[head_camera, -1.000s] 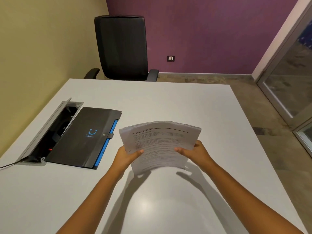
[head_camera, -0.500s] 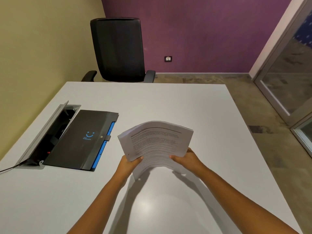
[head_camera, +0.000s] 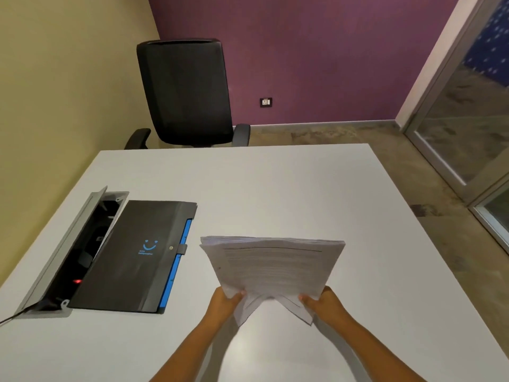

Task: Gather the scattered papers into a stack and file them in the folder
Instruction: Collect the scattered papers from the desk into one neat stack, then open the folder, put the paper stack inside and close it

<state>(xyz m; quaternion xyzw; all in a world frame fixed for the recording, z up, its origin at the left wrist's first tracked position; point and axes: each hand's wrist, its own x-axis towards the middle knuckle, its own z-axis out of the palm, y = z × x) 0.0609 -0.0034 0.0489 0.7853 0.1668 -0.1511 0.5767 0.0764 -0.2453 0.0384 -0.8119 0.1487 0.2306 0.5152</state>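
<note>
A stack of printed white papers (head_camera: 272,268) is held up above the white table (head_camera: 275,188), its near edge bent and its sheets fanned at the far edge. My left hand (head_camera: 224,303) grips the stack's near left corner. At the near right corner my right hand (head_camera: 323,303) grips it too. A shut black folder (head_camera: 135,255) with a blue smile logo, blue edges and a strap clasp lies flat to the left of the papers.
An open cable box (head_camera: 71,249) with a raised grey lid is set into the table left of the folder. A black office chair (head_camera: 187,92) stands behind the far edge. Glass doors (head_camera: 468,119) are at the right.
The stack has been raised and tilted more upright, and its bowed top has flattened. Both hands have slid toward its near corners. The view has shifted slightly.
</note>
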